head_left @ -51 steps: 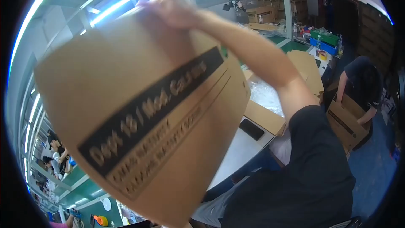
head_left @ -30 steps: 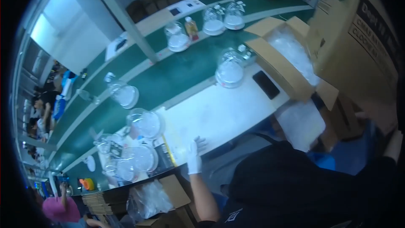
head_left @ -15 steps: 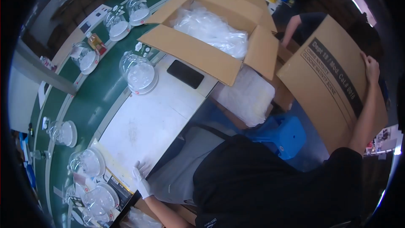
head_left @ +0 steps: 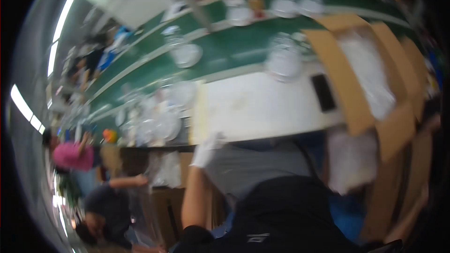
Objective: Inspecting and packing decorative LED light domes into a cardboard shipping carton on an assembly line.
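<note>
Left hand (head_left: 205, 152) open, apparently empty by the bench's (head_left: 262, 105) front edge; right hand (head_left: 423, 196) blurs near the brown carton (head_left: 386, 192) off the front right corner, grip untellable; carton probably best steered clear of the open box's (head_left: 396, 136) flaps

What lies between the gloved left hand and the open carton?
In the head view, white tabletop stretches from the gloved left hand toward the open carton, with a black phone lying close to the carton.
</note>
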Demonstrator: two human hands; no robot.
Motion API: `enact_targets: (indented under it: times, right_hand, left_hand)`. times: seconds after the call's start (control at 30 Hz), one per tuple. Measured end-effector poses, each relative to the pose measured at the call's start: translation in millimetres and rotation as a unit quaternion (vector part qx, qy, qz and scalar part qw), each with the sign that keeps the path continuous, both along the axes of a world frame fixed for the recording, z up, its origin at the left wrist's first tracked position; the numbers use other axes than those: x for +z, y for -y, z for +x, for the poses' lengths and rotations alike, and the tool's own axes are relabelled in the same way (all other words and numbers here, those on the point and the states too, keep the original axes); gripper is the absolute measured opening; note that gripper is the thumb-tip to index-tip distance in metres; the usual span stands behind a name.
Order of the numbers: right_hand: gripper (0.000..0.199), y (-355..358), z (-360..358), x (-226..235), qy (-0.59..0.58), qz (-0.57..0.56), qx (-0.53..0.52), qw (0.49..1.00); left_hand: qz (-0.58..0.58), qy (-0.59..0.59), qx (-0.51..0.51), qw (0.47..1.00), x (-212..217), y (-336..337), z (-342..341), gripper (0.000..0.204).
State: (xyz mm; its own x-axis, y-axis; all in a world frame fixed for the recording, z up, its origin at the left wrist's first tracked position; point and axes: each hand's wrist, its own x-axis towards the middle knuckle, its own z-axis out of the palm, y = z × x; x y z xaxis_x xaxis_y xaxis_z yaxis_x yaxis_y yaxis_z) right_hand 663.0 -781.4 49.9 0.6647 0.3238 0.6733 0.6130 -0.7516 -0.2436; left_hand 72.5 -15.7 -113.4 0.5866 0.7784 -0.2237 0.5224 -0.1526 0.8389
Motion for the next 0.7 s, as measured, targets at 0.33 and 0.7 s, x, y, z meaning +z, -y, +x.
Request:
enact_targets:
  times: [0.33,0.7]
  right_hand:
    - [0.055,-44,21,-152,-0.174,-0.132,-0.31,0.925]
    - [0.051,-17,62,-96,-0.466,-0.087,-0.144,0.869]
  left_hand:
    - [-0.149,0.043,0.052,0.987,59,40,1,0.056]
    - [-0.141,0.003,0.033,0.989,61,54,8,0.062]
